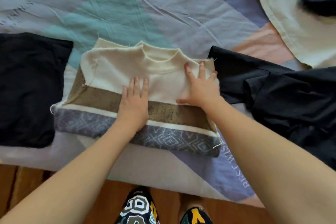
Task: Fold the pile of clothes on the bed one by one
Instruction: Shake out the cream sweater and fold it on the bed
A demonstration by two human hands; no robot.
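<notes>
Head view: pastel patchwork bedsheet (145,5) carried the folded cream, brown and blue-patterned knit sweater (112,71) near its front edge, between dark garments; left hand (133,100) and right hand (201,87) pressed it, fingers flat, gripping nothing.

A: Free room? Bare bed sheet (127,5) beyond the folded sweater (116,71), toward the bed's far edge

B: Obstacles: folded black garment (27,87) just beside it at the left edge; black clothes (281,96) touching its right; cream garment (283,23) at far right corner
</notes>
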